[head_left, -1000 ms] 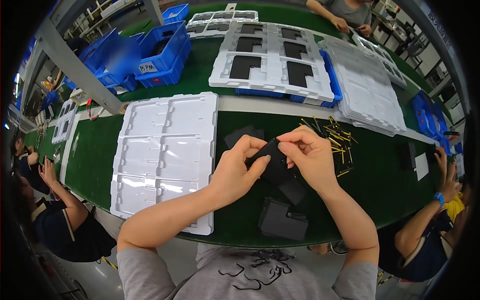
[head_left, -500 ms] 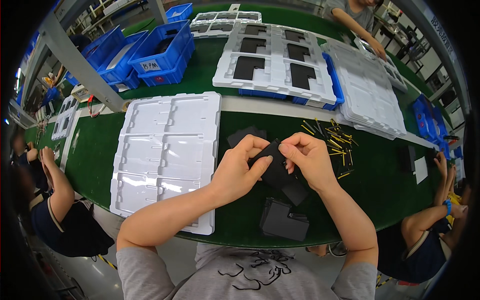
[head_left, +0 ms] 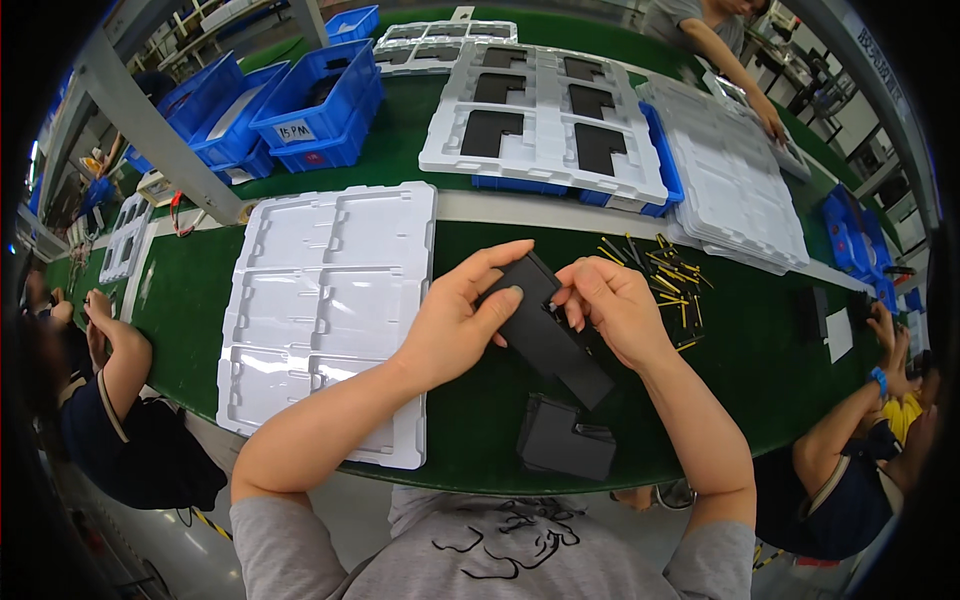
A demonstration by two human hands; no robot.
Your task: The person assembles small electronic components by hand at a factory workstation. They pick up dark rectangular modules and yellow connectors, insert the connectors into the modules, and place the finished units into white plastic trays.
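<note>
My left hand [head_left: 462, 318] grips a black, flat, L-shaped phone battery [head_left: 540, 325], thumb on top and fingers behind. The battery tilts above the green table. My right hand [head_left: 612, 305] is closed in a pinch at the notch of the battery, beside a small connector; its fingertips partly hide what they hold. Below the hands lies a stack of similar black batteries [head_left: 562, 440]. Black and yellow thin strips [head_left: 680, 285] lie scattered just beyond my right hand. To my left sits a white plastic tray [head_left: 325, 270] with several bare compartments.
A white tray holding black batteries [head_left: 490, 133] rests on blue bins at the back. Stacked white trays [head_left: 745, 190] stand right of it. Blue bins [head_left: 318, 105] and a grey post [head_left: 160, 140] are at the back left. Co-workers sit on both sides; another person's hand [head_left: 770, 125] works across the table.
The held battery has turned so that its broad face and edge show more. My right thumb has slid off its top toward the notch. My left fingers have spread higher along its edge.
</note>
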